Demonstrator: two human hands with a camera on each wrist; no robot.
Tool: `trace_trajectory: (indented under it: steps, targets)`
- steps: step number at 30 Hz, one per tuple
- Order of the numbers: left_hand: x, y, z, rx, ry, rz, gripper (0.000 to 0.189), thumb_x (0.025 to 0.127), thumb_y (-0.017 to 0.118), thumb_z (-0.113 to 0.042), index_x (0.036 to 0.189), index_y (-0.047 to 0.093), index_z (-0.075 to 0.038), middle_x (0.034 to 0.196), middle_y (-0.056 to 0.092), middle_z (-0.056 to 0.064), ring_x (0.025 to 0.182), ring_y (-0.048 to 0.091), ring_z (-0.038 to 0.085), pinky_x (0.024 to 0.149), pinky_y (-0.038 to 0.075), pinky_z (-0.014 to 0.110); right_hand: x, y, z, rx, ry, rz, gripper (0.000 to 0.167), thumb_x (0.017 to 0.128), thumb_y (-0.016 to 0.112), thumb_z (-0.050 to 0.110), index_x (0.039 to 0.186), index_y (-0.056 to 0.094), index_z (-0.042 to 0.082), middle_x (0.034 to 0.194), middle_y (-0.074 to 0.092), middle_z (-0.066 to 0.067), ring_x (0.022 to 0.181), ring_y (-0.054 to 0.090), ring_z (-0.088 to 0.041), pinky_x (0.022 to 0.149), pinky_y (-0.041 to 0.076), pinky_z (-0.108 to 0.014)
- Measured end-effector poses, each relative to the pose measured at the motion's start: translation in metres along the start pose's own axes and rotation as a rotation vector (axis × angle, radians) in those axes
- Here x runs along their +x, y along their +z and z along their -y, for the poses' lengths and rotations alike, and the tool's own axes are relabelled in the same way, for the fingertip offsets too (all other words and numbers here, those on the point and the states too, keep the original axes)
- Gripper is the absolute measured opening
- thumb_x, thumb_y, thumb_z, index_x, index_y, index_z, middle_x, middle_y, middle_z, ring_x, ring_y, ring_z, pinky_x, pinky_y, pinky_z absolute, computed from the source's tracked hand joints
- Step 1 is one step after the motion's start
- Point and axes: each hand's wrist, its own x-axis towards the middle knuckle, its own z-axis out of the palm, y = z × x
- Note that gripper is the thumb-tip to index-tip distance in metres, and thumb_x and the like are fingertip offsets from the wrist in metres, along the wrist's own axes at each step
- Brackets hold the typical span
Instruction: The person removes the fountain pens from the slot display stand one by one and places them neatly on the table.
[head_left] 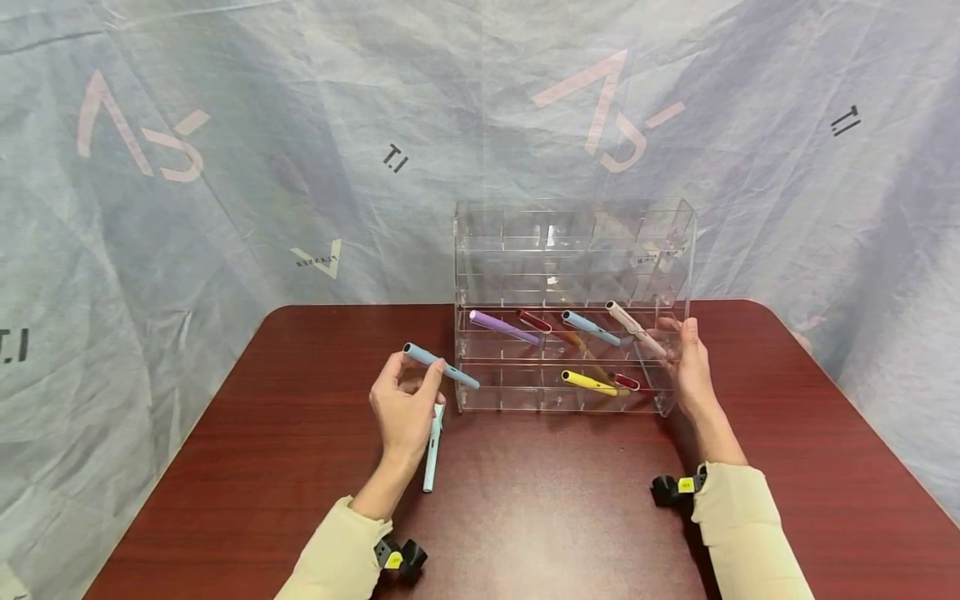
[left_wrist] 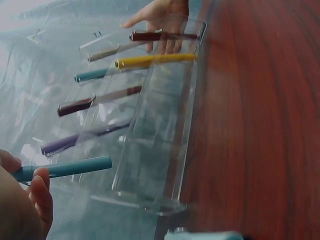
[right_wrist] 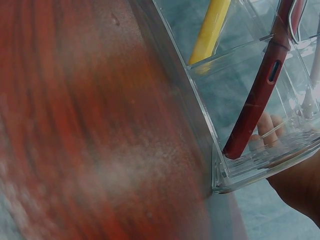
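Observation:
My left hand point(head_left: 405, 408) pinches a blue pen point(head_left: 441, 365) between thumb and fingers. The pen's lower end overlaps the left side of the clear pen rack point(head_left: 456, 283). Below that hand, a mint pen point(head_left: 431, 458) lies on the table. At the rack's right side, my right hand point(head_left: 692, 371) grips the edge, its fingers point(right_wrist: 270, 134) showing through the plastic. One tier carries a purple pen point(head_left: 504, 327), a dark red pen point(head_left: 531, 321), another blue pen point(head_left: 591, 327) and a pale pink pen point(head_left: 633, 327). The bottom tier has a yellow pen point(head_left: 588, 382) and another dark red pen point(right_wrist: 257, 100).
The rack stands near the back of a reddish-brown wooden table point(head_left: 525, 500). Its upper tiers hold no pens. Behind it hangs a grey printed cloth point(head_left: 450, 100). Each wrist wears a small black camera point(head_left: 667, 490).

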Motion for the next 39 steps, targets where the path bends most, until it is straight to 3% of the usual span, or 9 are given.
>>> trace_trajectory:
  steps: [8, 12, 16, 25, 33, 39]
  targets:
    - [0.007, -0.018, 0.01, 0.092, 0.014, -0.039, 0.015, 0.084, 0.077, -0.003, 0.091, 0.066, 0.005, 0.07, 0.062, -0.009, 0.038, 0.05, 0.001, 0.035, 0.037, 0.013, 0.001, 0.0, 0.001, -0.017, 0.015, 0.001, 0.052, 0.105, 0.028, 0.055, 0.122, 0.055, 0.013, 0.096, 0.07, 0.015, 0.083, 0.068, 0.002, 0.067, 0.048, -0.015]
    - [0.01, -0.024, 0.015, 0.157, -0.003, -0.052, 0.012, 0.085, 0.076, -0.002, 0.093, 0.068, 0.004, 0.071, 0.063, 0.005, 0.036, 0.046, -0.001, 0.036, 0.034, 0.012, 0.002, -0.001, 0.001, -0.02, 0.017, -0.001, 0.054, 0.105, 0.028, 0.056, 0.123, 0.053, 0.012, 0.096, 0.07, 0.016, 0.084, 0.068, 0.003, 0.072, 0.051, -0.014]
    - [0.012, -0.029, 0.02, 0.214, -0.042, -0.049, 0.012, 0.085, 0.076, -0.005, 0.095, 0.071, 0.001, 0.072, 0.063, 0.011, 0.035, 0.044, -0.003, 0.035, 0.033, 0.013, 0.001, 0.0, 0.001, -0.021, 0.016, -0.002, 0.053, 0.105, 0.028, 0.056, 0.123, 0.052, 0.012, 0.095, 0.07, 0.017, 0.085, 0.068, 0.004, 0.076, 0.052, -0.014]
    - [0.016, -0.039, 0.034, 0.372, -0.101, -0.002, 0.011, 0.085, 0.075, -0.011, 0.093, 0.074, -0.004, 0.071, 0.063, 0.007, 0.038, 0.044, -0.005, 0.042, 0.039, 0.015, 0.002, 0.0, 0.0, -0.022, 0.002, 0.001, 0.051, 0.105, 0.028, 0.056, 0.12, 0.056, 0.016, 0.095, 0.07, 0.016, 0.082, 0.068, 0.003, 0.065, 0.046, -0.015]
    - [0.017, -0.045, 0.044, 0.627, -0.201, 0.09, 0.017, 0.084, 0.077, -0.021, 0.092, 0.077, -0.006, 0.072, 0.069, 0.009, 0.063, 0.055, 0.01, 0.057, 0.043, 0.021, 0.001, 0.0, 0.0, -0.017, 0.011, -0.005, 0.05, 0.105, 0.029, 0.057, 0.12, 0.055, 0.016, 0.095, 0.07, 0.016, 0.084, 0.066, 0.004, 0.07, 0.048, -0.015]
    - [0.018, -0.047, 0.048, 0.769, -0.298, 0.205, 0.017, 0.084, 0.076, -0.028, 0.088, 0.077, -0.011, 0.068, 0.065, -0.001, 0.067, 0.058, 0.014, 0.056, 0.042, 0.025, 0.001, 0.0, -0.001, -0.002, 0.005, -0.006, 0.049, 0.104, 0.031, 0.057, 0.117, 0.058, 0.019, 0.094, 0.071, 0.016, 0.083, 0.068, 0.003, 0.068, 0.047, -0.015]
